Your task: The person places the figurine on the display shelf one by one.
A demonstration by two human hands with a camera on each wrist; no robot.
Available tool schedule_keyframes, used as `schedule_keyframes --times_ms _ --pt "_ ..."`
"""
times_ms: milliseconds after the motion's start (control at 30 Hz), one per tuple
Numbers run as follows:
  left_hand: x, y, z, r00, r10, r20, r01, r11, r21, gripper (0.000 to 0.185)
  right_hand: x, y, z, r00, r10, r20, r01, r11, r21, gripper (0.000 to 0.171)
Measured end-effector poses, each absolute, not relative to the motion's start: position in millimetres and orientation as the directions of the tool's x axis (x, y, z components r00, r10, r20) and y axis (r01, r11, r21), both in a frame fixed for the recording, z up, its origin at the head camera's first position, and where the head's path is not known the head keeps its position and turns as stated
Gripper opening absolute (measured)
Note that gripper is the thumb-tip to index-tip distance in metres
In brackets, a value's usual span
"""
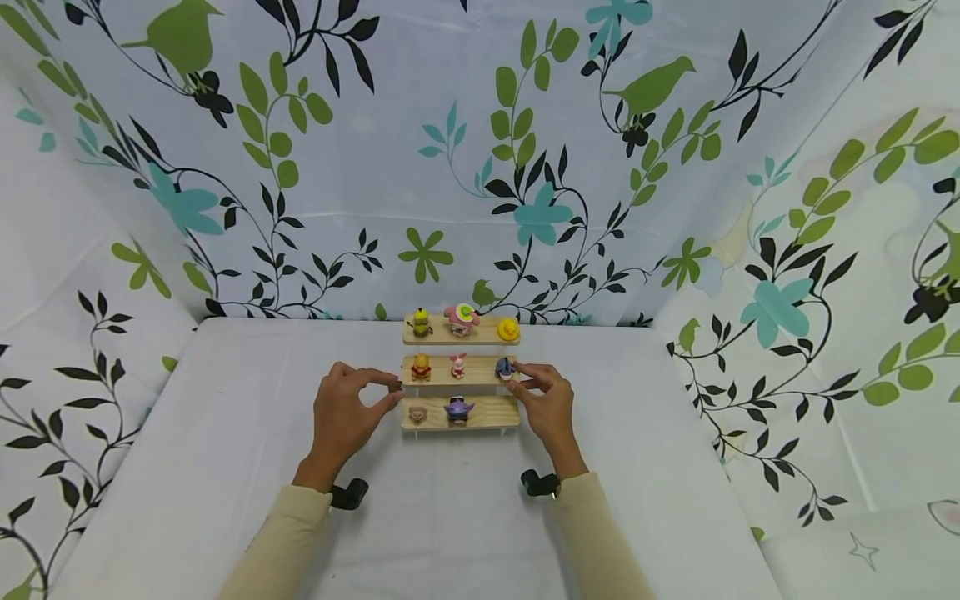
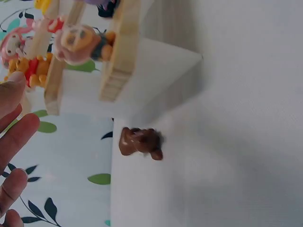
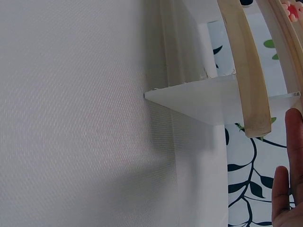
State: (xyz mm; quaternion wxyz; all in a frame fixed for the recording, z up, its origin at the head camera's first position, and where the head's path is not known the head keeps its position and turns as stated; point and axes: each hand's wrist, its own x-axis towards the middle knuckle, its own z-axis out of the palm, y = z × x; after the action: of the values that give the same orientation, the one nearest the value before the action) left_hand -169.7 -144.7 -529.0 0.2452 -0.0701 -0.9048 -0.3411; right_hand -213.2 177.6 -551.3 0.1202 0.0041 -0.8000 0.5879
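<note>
A three-tier wooden shelf (image 1: 480, 414) stands mid-table with small figurines. A yellow goggled one (image 1: 422, 322), a pink one (image 1: 462, 317) and a yellow duck (image 1: 507, 329) fill the top tier. The middle tier holds a yellow bear (image 1: 421, 367), a pink figure (image 1: 458, 365) and a blue figure (image 1: 505, 367). On the bottom stand a tan figure (image 1: 417, 413) and a purple one (image 1: 458, 408). My left hand (image 1: 392, 392) hovers at the shelf's left end, fingers (image 2: 14, 137) loose and empty. My right hand (image 1: 522, 377) is at the right end beside the blue figure, fingers (image 3: 289, 179) straight, holding nothing.
A small brown figurine (image 2: 139, 142) lies on the white tablecloth (image 1: 225, 433) left of the shelf; the head view does not show it. Floral cloth walls (image 1: 480, 167) close the back and both sides. The shelf's white side support (image 3: 199, 99) rests on the table.
</note>
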Motion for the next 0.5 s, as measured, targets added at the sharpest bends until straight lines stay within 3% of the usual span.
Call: schedule_keyframes --times_ms 500 --pt "-177.8 -153.5 -571.8 -0.911 -0.095 0.401 0.182 0.78 0.599 0.038 -214.5 183.5 -556.1 -0.975 0.102 0.198 -0.156 0.319 -0.935 0.037"
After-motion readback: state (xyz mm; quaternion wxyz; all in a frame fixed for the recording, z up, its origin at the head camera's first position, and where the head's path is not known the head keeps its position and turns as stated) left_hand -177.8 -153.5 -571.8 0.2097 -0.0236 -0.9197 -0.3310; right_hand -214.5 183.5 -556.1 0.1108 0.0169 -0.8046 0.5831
